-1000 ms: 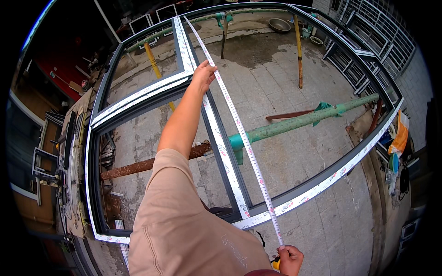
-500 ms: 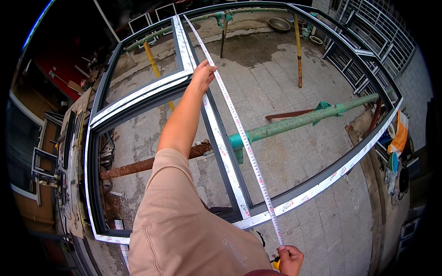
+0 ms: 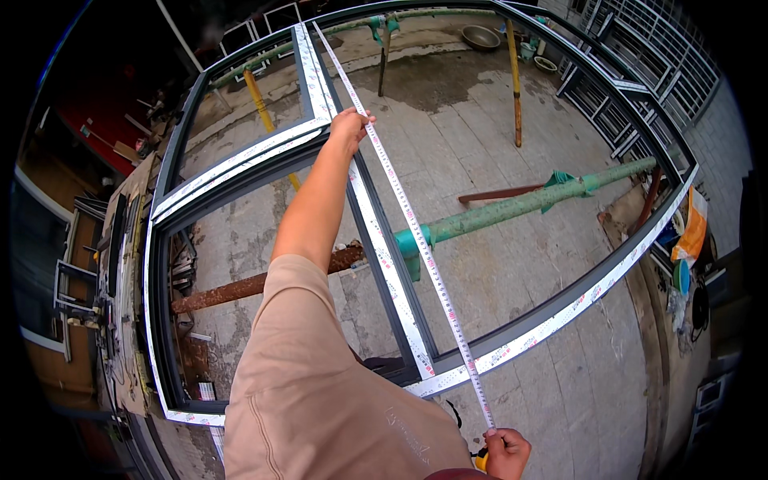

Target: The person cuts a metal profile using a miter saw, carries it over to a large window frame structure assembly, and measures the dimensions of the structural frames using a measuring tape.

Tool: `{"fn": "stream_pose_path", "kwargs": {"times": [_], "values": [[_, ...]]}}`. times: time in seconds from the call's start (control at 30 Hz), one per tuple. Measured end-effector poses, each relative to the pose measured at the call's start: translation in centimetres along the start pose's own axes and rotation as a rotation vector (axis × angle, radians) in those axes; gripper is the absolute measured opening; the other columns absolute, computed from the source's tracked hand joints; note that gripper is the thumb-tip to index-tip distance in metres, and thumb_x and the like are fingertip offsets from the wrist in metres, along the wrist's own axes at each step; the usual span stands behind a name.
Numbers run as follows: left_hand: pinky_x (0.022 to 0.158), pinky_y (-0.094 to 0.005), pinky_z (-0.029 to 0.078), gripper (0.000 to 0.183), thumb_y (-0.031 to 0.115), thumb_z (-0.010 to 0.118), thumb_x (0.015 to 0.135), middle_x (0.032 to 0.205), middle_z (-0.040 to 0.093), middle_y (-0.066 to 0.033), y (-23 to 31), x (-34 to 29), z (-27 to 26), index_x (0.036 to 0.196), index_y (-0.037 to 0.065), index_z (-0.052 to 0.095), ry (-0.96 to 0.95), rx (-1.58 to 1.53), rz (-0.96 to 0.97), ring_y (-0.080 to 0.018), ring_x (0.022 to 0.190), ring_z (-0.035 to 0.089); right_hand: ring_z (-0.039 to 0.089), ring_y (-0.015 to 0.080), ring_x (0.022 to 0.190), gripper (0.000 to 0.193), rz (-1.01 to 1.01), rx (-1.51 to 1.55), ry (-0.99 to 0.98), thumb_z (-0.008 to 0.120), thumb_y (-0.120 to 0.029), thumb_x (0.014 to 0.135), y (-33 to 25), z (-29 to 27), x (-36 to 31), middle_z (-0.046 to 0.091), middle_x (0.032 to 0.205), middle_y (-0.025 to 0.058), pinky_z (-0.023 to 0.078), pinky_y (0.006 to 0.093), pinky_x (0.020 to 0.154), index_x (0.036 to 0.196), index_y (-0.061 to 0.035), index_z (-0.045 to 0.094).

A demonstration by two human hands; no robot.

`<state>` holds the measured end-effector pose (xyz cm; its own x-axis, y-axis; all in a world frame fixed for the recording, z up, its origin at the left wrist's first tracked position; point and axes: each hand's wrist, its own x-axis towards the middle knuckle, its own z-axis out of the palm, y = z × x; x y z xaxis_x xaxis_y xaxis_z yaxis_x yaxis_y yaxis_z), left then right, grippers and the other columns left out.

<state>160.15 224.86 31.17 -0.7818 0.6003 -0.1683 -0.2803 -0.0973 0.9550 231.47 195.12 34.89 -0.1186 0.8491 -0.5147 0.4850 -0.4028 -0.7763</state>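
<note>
A large window frame (image 3: 524, 344) with dark profiles and printed white film lies before me, divided by a long bar (image 3: 386, 254) and a shorter crosspiece (image 3: 240, 166). The long white blade of a tape measure (image 3: 436, 280) runs taut from the frame's far side to its near side, just right of the bar. Reaching far forward, my left hand (image 3: 350, 130) pinches the blade near where the crosspiece meets the bar. Beyond the near rail, my right hand (image 3: 507, 454) is closed around the tape's yellow case (image 3: 482, 460), mostly hidden by the fingers.
Beneath the frame run a green pipe (image 3: 520, 202) and a rusty pipe (image 3: 264, 292). Yellow posts (image 3: 514, 88) stand at the far side, near a metal basin (image 3: 481, 38). Metal grilles (image 3: 664, 56) lean at the far right; an orange bag (image 3: 691, 232) lies at the right.
The whole view has shifted slightly, so the frame sits a little further left and higher. Both hands keep their hold on the stretched tape.
</note>
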Motion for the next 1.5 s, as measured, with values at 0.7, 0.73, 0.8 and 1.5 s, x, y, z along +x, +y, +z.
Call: {"fn": "stream_pose_path", "kwargs": {"times": [0.7, 0.73, 0.8, 1.5], "values": [[0.083, -0.032, 0.065, 0.028, -0.011, 0.058, 0.096, 0.115, 0.075, -0.0163, 0.1, 2.0, -0.8, 0.122, -0.007, 0.067, 0.007, 0.384, -0.019, -0.0239, 0.092, 0.078, 0.067, 0.0137, 0.076, 0.014, 0.017, -0.023, -0.019, 0.069, -0.006, 0.097, -1.9, -0.3, -0.5, 0.074, 0.088, 0.0071, 0.053, 0.0293, 0.069, 0.092, 0.004, 0.077], [0.083, -0.0316, 0.065, 0.027, -0.01, 0.058, 0.096, 0.114, 0.075, -0.0162, 0.3, 1.8, -0.7, 0.121, -0.007, 0.067, 0.011, 0.391, -0.027, -0.024, 0.092, 0.078, 0.067, 0.0137, 0.076, 0.014, 0.019, -0.02, -0.019, 0.069, -0.006, 0.097, -2.0, -0.2, -0.6, 0.074, 0.088, 0.0069, 0.053, 0.0294, 0.069, 0.091, 0.0039, 0.077], [0.081, -0.031, 0.065, 0.024, -0.009, 0.059, 0.096, 0.111, 0.076, -0.0161, 0.4, 1.7, -0.9, 0.118, -0.007, 0.068, 0.021, 0.409, -0.032, -0.0241, 0.092, 0.079, 0.067, 0.0136, 0.075, 0.015, 0.018, -0.02, -0.025, 0.069, -0.007, 0.098, -2.8, -0.2, -0.8, 0.074, 0.086, 0.0066, 0.053, 0.0295, 0.069, 0.091, 0.004, 0.077], [0.081, -0.0283, 0.064, 0.026, -0.009, 0.059, 0.095, 0.11, 0.077, -0.0158, -0.6, 3.0, -1.3, 0.116, -0.009, 0.073, 0.028, 0.482, 0.043, -0.0236, 0.099, 0.079, 0.064, 0.014, 0.07, 0.018, 0.04, -0.032, 0.0, 0.068, -0.009, 0.098, -2.9, 0.2, -1.1, 0.07, 0.078, 0.0058, 0.052, 0.0309, 0.066, 0.089, 0.0036, 0.076]]}}
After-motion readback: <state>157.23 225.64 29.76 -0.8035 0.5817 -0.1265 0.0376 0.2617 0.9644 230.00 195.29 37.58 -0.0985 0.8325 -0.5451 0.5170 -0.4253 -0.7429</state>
